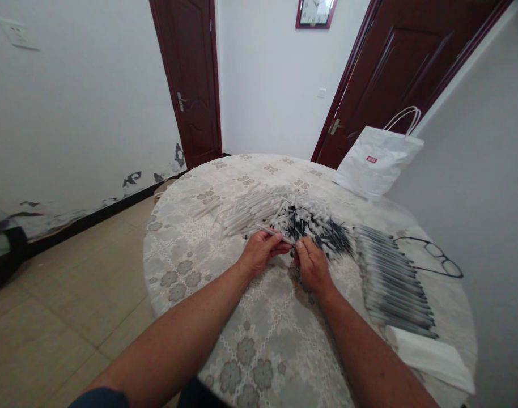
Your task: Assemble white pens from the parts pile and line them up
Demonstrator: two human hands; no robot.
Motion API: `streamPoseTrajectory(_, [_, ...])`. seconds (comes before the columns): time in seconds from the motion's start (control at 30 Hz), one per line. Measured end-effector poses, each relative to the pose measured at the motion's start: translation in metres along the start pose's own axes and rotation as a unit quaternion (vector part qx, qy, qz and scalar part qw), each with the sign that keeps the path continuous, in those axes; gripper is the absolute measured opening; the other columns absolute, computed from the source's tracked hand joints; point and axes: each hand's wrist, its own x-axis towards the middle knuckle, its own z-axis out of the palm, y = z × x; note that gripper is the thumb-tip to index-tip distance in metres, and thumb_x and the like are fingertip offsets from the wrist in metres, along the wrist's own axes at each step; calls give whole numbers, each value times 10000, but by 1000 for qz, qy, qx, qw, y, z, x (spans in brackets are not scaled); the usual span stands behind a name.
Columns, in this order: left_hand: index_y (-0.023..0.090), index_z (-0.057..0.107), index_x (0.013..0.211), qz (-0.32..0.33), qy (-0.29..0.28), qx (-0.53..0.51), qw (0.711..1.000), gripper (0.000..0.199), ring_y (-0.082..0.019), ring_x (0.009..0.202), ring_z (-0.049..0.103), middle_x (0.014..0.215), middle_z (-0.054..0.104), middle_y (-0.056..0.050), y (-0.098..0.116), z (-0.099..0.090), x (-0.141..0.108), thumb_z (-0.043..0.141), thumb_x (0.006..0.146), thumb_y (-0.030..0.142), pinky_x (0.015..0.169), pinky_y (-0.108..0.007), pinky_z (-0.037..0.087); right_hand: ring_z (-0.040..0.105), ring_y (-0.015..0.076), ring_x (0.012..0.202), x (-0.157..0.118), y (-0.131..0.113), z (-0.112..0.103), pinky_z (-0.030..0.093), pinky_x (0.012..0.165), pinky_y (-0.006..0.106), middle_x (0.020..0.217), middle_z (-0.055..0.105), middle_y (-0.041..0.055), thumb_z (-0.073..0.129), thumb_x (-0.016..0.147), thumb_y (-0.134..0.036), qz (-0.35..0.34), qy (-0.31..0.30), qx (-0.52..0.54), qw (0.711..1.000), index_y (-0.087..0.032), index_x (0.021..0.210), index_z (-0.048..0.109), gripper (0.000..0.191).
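Over the near middle of the table, my left hand (261,250) is closed around a slim whitish pen barrel (265,229), which slants down to the right. At its right end, the thumb and fingers of my right hand (313,265) are pinched together; whether they hold a separate small part is hidden. Just beyond my hands lies a heap of white pen barrels (254,209). Small white pen parts (299,205) and thin black refills (339,237) are piled to its right. A row of grey-looking pens (397,286) lies side by side right of my right hand.
A round table with a patterned cloth (186,277) carries everything. Black-framed glasses (448,265) rest beside the pen row, with a folded white sheet (431,356) nearer me. A white paper bag (378,164) stands at the back right. Walls and two dark red doors surround the table.
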Motion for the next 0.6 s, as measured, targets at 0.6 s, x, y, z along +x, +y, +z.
streamPoseTrajectory(0.6, [136,694,919,68,38,299,951,410,-128,565,620,804,723,-71,37,-4,-15,624,852,535,587,-261,528,568,144,580,4,-1,0,425,586,253,671,621,-25,502,943,-415,20,75,152,985,-219,965,619,229])
